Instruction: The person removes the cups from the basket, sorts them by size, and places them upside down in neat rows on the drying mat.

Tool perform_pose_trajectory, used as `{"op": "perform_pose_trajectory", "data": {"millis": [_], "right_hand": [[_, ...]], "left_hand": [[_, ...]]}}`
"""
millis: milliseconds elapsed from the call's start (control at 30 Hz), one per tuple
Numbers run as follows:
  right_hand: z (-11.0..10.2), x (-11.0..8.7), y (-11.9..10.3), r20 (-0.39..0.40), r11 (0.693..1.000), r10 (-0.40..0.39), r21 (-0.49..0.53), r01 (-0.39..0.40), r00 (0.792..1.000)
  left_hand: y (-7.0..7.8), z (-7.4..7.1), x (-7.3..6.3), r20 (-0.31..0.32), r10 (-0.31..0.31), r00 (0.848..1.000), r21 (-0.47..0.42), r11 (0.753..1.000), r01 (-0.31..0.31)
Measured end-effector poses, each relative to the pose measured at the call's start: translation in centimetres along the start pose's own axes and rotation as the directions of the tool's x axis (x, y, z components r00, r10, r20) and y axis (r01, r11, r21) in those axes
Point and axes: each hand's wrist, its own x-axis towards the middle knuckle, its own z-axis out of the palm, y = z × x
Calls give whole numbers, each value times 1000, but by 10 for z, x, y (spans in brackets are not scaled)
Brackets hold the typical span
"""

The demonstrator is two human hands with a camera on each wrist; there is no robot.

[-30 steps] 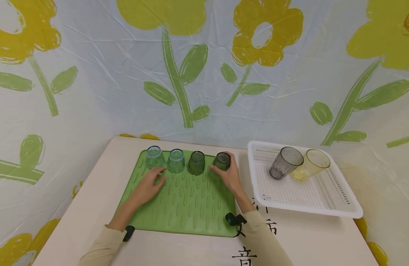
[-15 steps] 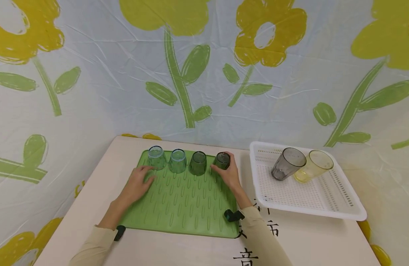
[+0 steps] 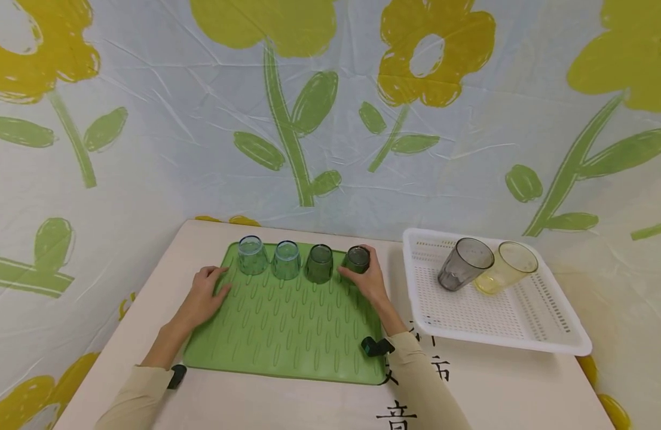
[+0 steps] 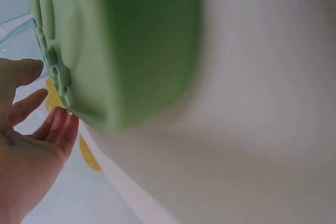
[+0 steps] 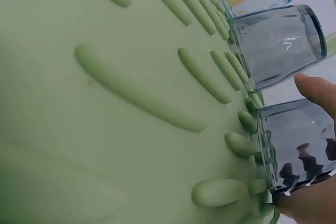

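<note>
A row of glasses stands mouth down along the back of a green ribbed drying mat [image 3: 287,334]. From the left come a light blue glass [image 3: 252,258], a second blue glass [image 3: 285,263], a dark grey glass [image 3: 318,266] and another dark grey glass [image 3: 357,257] at the right end. My right hand [image 3: 370,280] grips that end glass, thumb on its left side and fingers round its right, as the right wrist view also shows. At the mat's left edge is my left hand [image 3: 202,298], fingers loosely bent and holding nothing; whether the fingertips touch the mat I cannot tell.
Right of the mat is a white perforated basket [image 3: 422,316]. In it a grey tumbler [image 3: 462,266] and a yellow tumbler [image 3: 505,269] lean to the right. A flower-printed cloth [image 3: 201,119] hangs behind the table [image 3: 309,406], which bears black printed characters.
My left hand has moved left, from in front of the blue glasses to the mat's left edge. My right hand stays on the end glass, and the glasses keep their places.
</note>
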Motion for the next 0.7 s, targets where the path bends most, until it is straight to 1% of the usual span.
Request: {"op": "perform_pose_trajectory", "data": {"millis": [167,267,433,533,700], "right_hand": [[-2,-2,-3,1,1000,12,7,-12,1000],[-3,-2,-4,-1,1000,-6,9,6,1000],[-6,-3,-5,-10,999,-27,24,27,1000],[-8,-6,-9,-15,999,-38,-4,38,999],[-10,-14,-23,-28,995,-72,-65,70,997]], "left_hand": [[-5,-2,-2,1,19,1000,6,1000,-19],[-8,-3,-2,9,32,999,6,999,-32],[-12,-6,-2,50,42,998,-3,999,-42],[-14,-8,-2,72,46,996,3,999,-47],[-17,-11,-1,106,54,993,48,997,-59]]}}
